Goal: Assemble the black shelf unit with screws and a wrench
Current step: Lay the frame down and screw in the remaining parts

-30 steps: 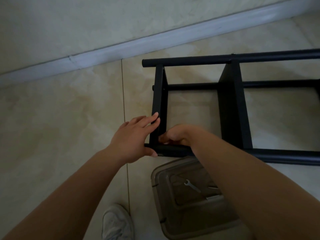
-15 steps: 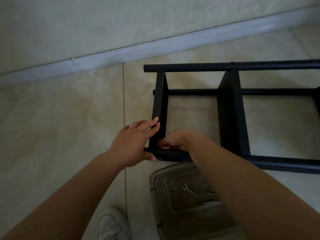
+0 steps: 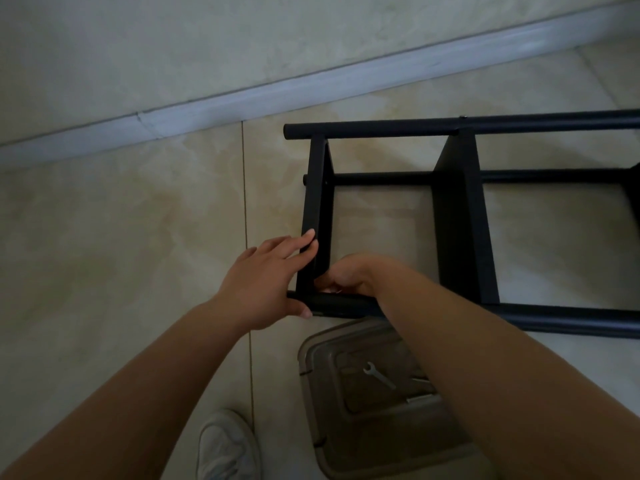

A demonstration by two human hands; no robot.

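Right hand (image 3: 349, 277) fingers hidden behind shelf unit (image 3: 460, 216); unit cut off right.

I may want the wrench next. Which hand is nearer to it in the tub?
Right. The right hand works at the shelf unit's near corner, almost straight above the wrench in the image. The left hand rests on the end panel, further left.

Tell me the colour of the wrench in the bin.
Silver wrench, seen in the head view.

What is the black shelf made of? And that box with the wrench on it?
Shelf: probably metal, painted matte black; thin round tubes and flat panels suggest it. Box: likely plastic, see-through and brownish.
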